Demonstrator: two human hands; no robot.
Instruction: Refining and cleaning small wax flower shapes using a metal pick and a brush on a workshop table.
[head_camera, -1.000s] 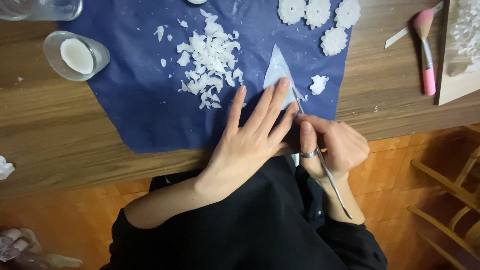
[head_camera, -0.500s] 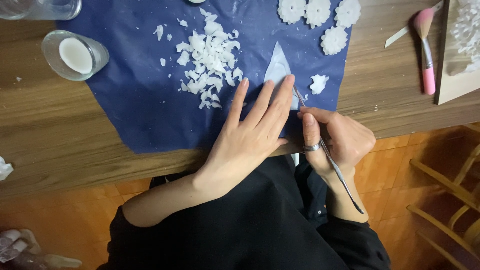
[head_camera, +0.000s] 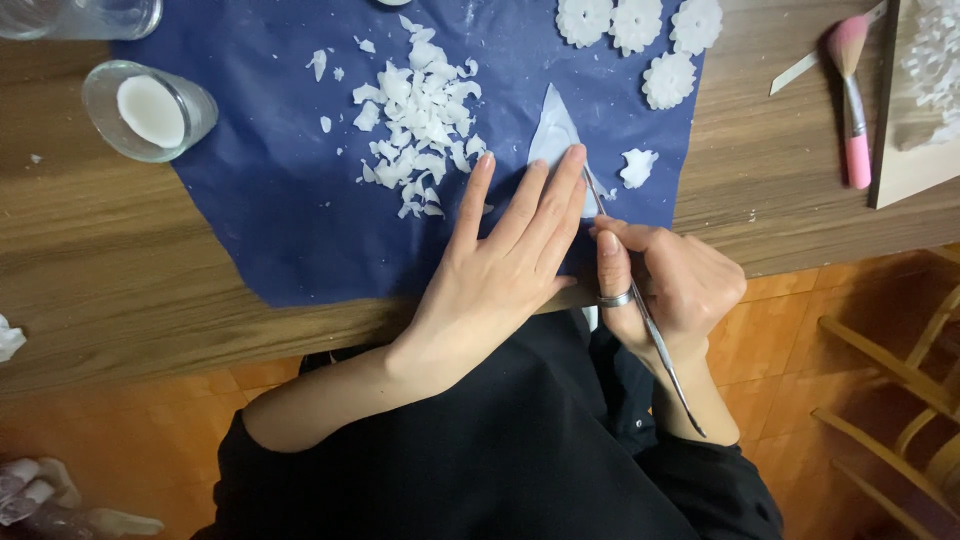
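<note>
Two hands: both of yours were at the lower edge of the blue sheet (head_camera: 270, 200), near the middle of the frame.
Left hand: your left hand (head_camera: 505, 275) lay flat, palm down, its fingers (head_camera: 560, 195) stretched out and slightly spread, pressing on the lower part of a pale triangular paper piece (head_camera: 553, 135).
Right hand: your right hand (head_camera: 665, 280) was closed around a thin metal tool (head_camera: 645, 315), with thumb and forefinger pinched on the shaft just below its tip.
Tool: the tip met the paper piece right beside your left fingertips; the long handle ran down and to the right, past your wrist.
Ring: you wore a silver ring (head_camera: 615, 298) on a right-hand finger.
Paper piece: it pointed toward the top of the frame, right of centre on the sheet.
Scraps: a heap of white shavings (head_camera: 420, 110) sat just left of the paper piece; one small white lump (head_camera: 637, 166) lay to its right.
Flowers: four white round cut-outs (head_camera: 640, 30) lay along the sheet's upper right.
Upper left: a glass jar with white contents (head_camera: 150, 108) stood on the wooden desk (head_camera: 120, 260).
Upper right: a pink-handled brush (head_camera: 852, 100) rested on the desk beside a wooden board (head_camera: 925, 150).
</note>
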